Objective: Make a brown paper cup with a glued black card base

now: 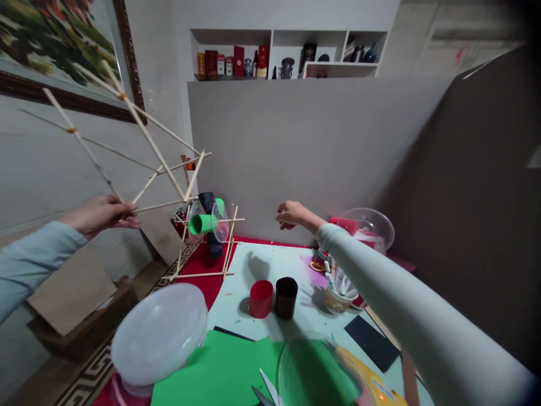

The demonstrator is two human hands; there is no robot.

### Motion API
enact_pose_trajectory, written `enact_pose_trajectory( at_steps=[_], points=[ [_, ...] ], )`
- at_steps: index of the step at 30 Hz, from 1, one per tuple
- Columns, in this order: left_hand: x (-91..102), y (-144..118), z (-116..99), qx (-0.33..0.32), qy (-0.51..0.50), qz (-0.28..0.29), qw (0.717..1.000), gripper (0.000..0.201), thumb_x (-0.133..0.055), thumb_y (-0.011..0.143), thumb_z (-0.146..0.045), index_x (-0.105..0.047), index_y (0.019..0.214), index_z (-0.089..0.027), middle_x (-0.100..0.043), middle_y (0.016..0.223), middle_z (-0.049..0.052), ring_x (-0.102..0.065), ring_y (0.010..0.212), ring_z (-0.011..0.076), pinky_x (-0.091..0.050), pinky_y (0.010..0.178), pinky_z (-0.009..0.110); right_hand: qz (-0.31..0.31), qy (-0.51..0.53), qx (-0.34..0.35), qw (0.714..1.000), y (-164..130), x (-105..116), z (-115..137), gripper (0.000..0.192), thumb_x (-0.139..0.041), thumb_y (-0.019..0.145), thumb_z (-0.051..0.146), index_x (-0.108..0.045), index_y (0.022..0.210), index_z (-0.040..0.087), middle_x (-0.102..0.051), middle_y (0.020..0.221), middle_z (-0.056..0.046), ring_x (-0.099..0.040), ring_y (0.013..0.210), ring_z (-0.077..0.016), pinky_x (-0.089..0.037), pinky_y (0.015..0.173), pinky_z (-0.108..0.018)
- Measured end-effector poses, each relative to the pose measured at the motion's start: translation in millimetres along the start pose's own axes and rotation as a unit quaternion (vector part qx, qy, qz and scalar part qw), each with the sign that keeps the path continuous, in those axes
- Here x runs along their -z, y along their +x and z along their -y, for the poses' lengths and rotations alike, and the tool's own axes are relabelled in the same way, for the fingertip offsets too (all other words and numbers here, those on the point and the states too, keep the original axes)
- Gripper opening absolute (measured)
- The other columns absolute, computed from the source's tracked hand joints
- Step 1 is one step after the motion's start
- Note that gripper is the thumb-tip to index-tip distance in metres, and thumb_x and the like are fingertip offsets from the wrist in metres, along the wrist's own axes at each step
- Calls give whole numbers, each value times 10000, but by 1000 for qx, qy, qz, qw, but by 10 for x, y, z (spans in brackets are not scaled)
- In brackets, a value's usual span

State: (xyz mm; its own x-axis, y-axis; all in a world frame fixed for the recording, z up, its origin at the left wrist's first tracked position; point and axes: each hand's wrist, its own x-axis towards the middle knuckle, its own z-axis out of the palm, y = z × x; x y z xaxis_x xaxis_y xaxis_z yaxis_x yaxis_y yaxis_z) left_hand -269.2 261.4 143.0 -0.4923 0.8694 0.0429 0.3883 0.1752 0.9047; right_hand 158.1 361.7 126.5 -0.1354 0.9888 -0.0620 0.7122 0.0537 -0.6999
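At the left, my left hand (pixel 105 216) pinches a corner of a frame of thin wooden sticks (pixel 147 138), held up in the air; tan bands tie some of its joints. My right hand (pixel 289 215) hangs above the far part of the table, fingers loosely bent and apart, with nothing visible in it. Below it stand a short red paper cylinder (pixel 261 299) and a dark brown one (pixel 286 299), side by side. Beyond the left hand, a second stick frame (pixel 230 242) stands on the table with a wheel of green (pixel 204 224) and black tubes and clear discs.
Nearest are green paper sheets (pixel 211 366), scissors (pixel 268 389), a clear round lid (pixel 316 366) and an upturned translucent bowl (pixel 160 332). To the right are a paper cup of markers (pixel 337 301), black card (pixel 372 342) and a clear bowl (pixel 376 223). A grey panel (pixel 313 152) rises behind.
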Motion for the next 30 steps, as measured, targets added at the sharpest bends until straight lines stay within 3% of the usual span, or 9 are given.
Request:
enact_pose_trajectory(
  at_steps=[4,9,13,18,23,30],
  points=[
    [-370,-258,-408,-22,-3,75,997,325,-647,968,-335,-622,1241,-161,-676,1198,93,-692,981,218,-612,826,413,-29,14,27,999,-259,306,-26,300,-666,986,329,-644,1221,143,-683,1178,-92,-699,964,-206,-610,816,-388],
    [-1156,-510,-795,-74,11,147,986,358,-650,965,-341,-609,1271,-160,-663,1237,107,-687,1016,231,-609,850,428,-103,35,96,989,-685,761,-13,262,-654,995,328,-656,1181,143,-698,1127,-74,-705,928,-191,-612,797,-372],
    [-1839,-621,-874,-89,55,198,975,347,-650,965,-346,-615,1261,-168,-670,1223,98,-691,1003,227,-612,837,425,-172,2,112,979,-953,976,-97,261,-647,998,333,-658,1183,150,-691,1157,-82,-696,972,-203,-603,837,-393],
    [-2455,-740,-737,-105,130,231,958,348,-647,964,-360,-620,1265,-187,-655,1273,104,-676,1066,243,-595,892,449,-155,-48,101,982,-973,860,-315,286,-655,993,313,-639,1238,167,-683,1191,-82,-696,981,-207,-607,838,-402],
    [-2793,-905,-544,-102,178,230,951,382,-661,955,-351,-603,1284,-165,-655,1270,116,-682,1061,250,-592,895,452,-123,-81,90,985,-841,616,-479,285,-650,996,325,-643,1233,169,-679,1210,-86,-693,996,-211,-604,848,-404],
    [-2889,-1023,-384,-111,200,203,952,368,-644,967,-356,-602,1282,-172,-663,1251,104,-687,1029,237,-602,869,446,-101,-135,88,982,-788,524,-541,323,-661,987,349,-638,1249,161,-666,1243,-92,-685,1047,-235,-593,881,-433]
  ],
)
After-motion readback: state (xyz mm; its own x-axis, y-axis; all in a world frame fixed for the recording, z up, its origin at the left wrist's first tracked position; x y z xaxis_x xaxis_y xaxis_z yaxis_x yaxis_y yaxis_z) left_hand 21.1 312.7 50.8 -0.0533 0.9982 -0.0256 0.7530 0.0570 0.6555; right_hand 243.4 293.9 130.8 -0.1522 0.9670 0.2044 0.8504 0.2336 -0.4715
